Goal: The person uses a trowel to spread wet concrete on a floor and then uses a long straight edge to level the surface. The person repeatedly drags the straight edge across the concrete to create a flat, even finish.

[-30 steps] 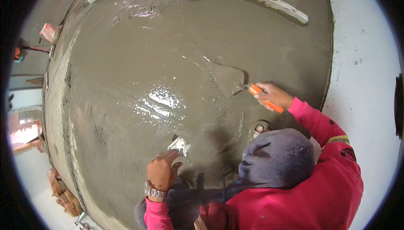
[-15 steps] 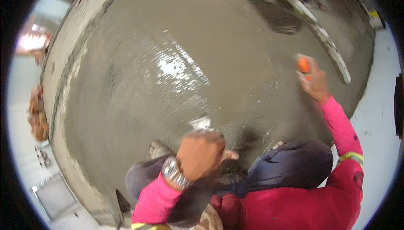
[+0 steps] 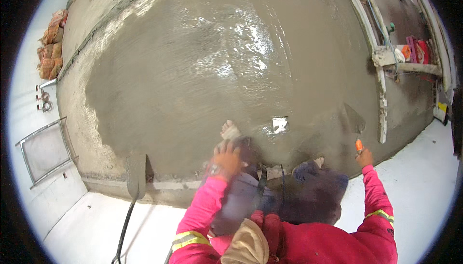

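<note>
My right hand (image 3: 364, 158) grips the orange handle of a trowel (image 3: 354, 119). The trowel's dark blade lies on or just above the wet grey mortar (image 3: 183, 85), at the right side of the spread. My left hand (image 3: 226, 158), a little blurred, rests at my bent left knee with its fingers stretched forward and nothing visible in it. A bare foot (image 3: 230, 130) shows just beyond that hand, on the mortar. Part of the smooth surface shines with reflected light.
A shovel (image 3: 136, 177) stands at the lower left, its blade against the slab edge. A long pale wooden strip (image 3: 382, 104) borders the mortar at right, with timber pieces and a red item (image 3: 422, 51) beyond. Orange-brown sacks (image 3: 49, 47) and a metal frame (image 3: 46, 153) lie left.
The view has shifted back, showing more floor and the shovel. My right hand with the trowel is now lower, nearer my right knee, and the blade points away. My left hand has settled at my knee.
</note>
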A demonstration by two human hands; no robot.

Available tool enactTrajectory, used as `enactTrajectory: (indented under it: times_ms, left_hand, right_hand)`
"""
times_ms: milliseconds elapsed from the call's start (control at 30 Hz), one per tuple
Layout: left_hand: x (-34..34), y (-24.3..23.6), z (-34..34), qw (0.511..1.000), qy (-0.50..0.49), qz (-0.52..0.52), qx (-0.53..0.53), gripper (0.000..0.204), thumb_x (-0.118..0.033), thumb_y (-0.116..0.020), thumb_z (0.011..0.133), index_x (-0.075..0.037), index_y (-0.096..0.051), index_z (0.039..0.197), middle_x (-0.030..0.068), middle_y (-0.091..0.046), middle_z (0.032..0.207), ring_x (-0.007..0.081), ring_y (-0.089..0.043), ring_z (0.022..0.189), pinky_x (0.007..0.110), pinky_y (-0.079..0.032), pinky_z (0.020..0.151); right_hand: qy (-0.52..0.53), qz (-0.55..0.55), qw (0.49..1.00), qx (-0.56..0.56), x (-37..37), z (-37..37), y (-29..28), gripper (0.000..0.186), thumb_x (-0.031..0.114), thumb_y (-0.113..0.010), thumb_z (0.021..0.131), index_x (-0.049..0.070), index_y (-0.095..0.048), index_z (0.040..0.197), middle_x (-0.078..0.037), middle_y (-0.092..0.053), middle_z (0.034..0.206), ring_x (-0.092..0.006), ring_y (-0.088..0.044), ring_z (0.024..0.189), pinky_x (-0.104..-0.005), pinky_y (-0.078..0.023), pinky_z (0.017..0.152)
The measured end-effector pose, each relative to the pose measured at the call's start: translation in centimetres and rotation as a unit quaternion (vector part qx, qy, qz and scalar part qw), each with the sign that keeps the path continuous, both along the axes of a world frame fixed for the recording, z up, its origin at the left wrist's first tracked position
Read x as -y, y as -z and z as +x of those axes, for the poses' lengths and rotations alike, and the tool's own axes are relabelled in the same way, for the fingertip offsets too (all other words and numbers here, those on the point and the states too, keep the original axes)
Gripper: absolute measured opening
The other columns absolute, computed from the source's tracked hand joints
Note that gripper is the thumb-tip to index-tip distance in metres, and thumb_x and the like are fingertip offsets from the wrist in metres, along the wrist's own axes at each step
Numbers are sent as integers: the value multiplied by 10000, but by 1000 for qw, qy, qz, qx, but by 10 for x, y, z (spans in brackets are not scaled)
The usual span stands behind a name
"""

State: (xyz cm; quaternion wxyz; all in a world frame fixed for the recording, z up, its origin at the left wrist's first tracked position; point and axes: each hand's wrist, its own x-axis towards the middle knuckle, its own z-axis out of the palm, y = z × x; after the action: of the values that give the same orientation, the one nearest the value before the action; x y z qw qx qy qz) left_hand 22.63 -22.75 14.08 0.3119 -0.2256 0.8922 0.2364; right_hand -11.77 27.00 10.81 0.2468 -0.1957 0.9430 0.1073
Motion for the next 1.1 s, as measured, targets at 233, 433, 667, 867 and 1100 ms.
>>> enactTrajectory:
  times_ms: [233,433,667,867,1100]
  left_hand:
    - [23,-112,81,987,-39,55,144,716,-513,-590,818,-193,-332,1405,83,-329,1462,300,-288,1357,537,-315,1016]
    - [73,-141,118,960,-144,133,202,592,-575,-510,840,-194,-465,1290,85,-508,1327,309,-487,1215,540,-347,987]
    - [180,-137,80,949,-1,171,264,523,-555,-398,903,-291,-427,1354,103,-463,1376,312,-431,1277,590,-317,1017]
    - [312,-133,17,933,22,126,335,594,-574,-343,914,-236,-370,1402,65,-305,1487,327,-327,1342,585,-254,1065]
    - [481,-199,-83,965,-50,17,257,689,-595,-334,907,-192,-253,1460,27,-218,1529,325,-203,1396,577,-238,1076]
  right_hand:
    - [155,-33,981,116,153,53,-146,210,141,-658,711,25,-613,880,-168,-645,689,-314,-658,643,-413,-508,588]
    - [291,16,935,204,284,84,-198,226,235,-679,748,44,-629,857,-116,-623,646,-248,-635,567,-389,-500,541]
    - [352,110,870,327,262,163,-117,299,275,-755,745,44,-599,855,-75,-565,584,-183,-525,447,-356,-423,417]
    - [336,184,842,378,415,144,-145,372,400,-685,821,42,-607,757,-96,-557,555,-187,-530,450,-358,-423,430]
    - [376,-117,864,314,656,-4,-179,756,415,-685,774,-89,-397,1258,-250,-601,1035,-350,-631,835,-417,-479,736]
